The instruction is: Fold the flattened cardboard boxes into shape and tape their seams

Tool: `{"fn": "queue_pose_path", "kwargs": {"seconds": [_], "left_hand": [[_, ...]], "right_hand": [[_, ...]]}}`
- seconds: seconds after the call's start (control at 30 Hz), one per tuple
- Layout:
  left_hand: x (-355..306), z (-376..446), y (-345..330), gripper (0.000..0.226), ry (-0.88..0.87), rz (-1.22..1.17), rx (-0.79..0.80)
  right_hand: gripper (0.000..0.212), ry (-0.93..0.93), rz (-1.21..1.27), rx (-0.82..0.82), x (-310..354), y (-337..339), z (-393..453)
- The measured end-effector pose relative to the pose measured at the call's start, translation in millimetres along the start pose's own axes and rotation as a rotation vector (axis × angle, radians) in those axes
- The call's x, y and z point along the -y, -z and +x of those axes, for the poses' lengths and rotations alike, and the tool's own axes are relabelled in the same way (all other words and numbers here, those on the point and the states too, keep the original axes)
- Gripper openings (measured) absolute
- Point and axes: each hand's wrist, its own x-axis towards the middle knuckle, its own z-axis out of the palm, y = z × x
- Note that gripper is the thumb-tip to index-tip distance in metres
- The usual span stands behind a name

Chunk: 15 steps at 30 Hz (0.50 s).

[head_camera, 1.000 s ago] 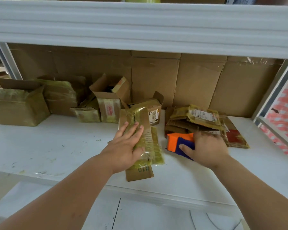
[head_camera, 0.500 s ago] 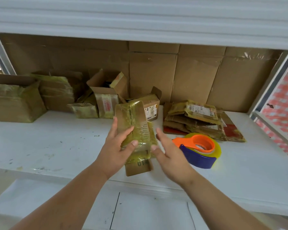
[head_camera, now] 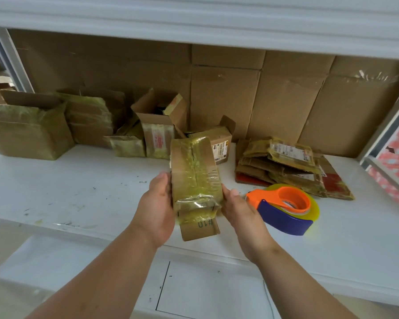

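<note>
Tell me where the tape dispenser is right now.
In the head view the tape dispenser lies on the white shelf, just right of the right hand and in front of the stack of flattened boxes.

On the shelf (head_camera: pixel 78 192), a box (head_camera: pixel 195 178) sits between the left hand (head_camera: pixel 158 203) and right hand (head_camera: pixel 238 209), the tape dispenser (head_camera: pixel 283 209) just right of it, flattened boxes (head_camera: pixel 286 166) behind the dispenser, and folded boxes (head_camera: pixel 28 132) at the back left.
</note>
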Motion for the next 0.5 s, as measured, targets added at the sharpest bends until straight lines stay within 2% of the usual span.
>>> {"fn": "queue_pose_path", "kwargs": {"seconds": [0.07, 0.13, 0.27, 0.4, 0.5], "left_hand": [[5.0, -2.2, 11.8, 0.032, -0.040, 0.051, -0.089], [11.7, -5.0, 26.0, 0.031, -0.085, 0.169, -0.124], [11.2, -13.2, 37.9, 0.033, -0.163, 0.485, -0.141], [10.2, -14.0, 38.5, 0.037, -0.164, 0.480, -0.147], [11.5, -14.5, 39.9, 0.042, -0.133, 0.371, -0.152]], "right_hand": [[0.062, 0.000, -0.036, -0.036, -0.5, 7.8, 2.8], [0.066, 0.016, -0.096, -0.054, -0.3, 11.9, 3.7], [0.048, 0.066, -0.243, -0.039, -1.9, 14.2, 3.5], [0.060, 0.107, -0.236, -0.016, -3.2, 11.8, 3.7], [0.055, 0.075, -0.029, 0.037, -6.8, 11.0, 1.3]]}}
